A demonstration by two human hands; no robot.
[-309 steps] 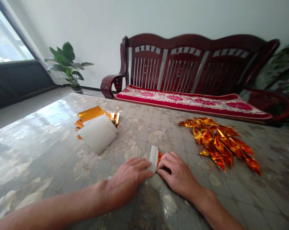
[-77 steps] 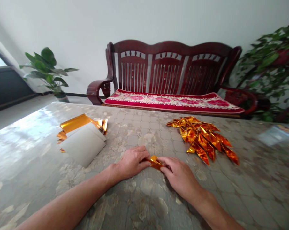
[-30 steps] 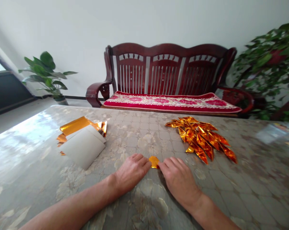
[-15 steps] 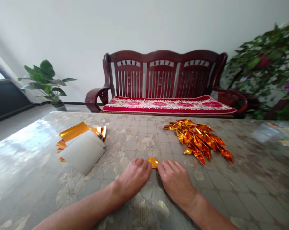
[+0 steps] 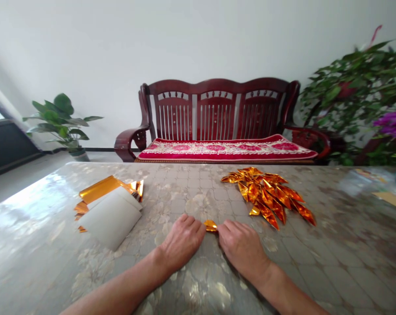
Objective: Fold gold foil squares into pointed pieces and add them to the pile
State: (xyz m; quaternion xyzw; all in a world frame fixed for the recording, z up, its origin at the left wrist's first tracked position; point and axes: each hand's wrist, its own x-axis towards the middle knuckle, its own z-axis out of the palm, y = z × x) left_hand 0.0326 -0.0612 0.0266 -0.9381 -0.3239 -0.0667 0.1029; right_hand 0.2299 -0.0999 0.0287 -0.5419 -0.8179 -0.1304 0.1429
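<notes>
Between my two hands, low over the table, is a small folded piece of gold foil paper (image 5: 211, 225). My left hand (image 5: 185, 236) is closed on its left end, the fingers curled under. My right hand (image 5: 241, 245) pinches the right end in the same manner. Only the shiny middle of the paper shows; my fingers cover both ends. Right of my hands lies a pile of folded orange-gold foil pieces (image 5: 266, 192) with pointed ends. On the left, loose foil sheets (image 5: 97, 187) lie under pale paper sheets (image 5: 114, 216).
A patterned cover lies over the table (image 5: 171, 192). Clear plastic bags (image 5: 365, 180) and a tan flat piece (image 5: 390, 200) sit at the right edge. Beyond stand a dark red wooden bench (image 5: 214, 118) with a floral cushion, and potted plants (image 5: 61, 116) on both sides.
The view has tilted up and shifted slightly. My hands stay on the foil paper, whose visible middle now looks narrower and more rounded on top.
</notes>
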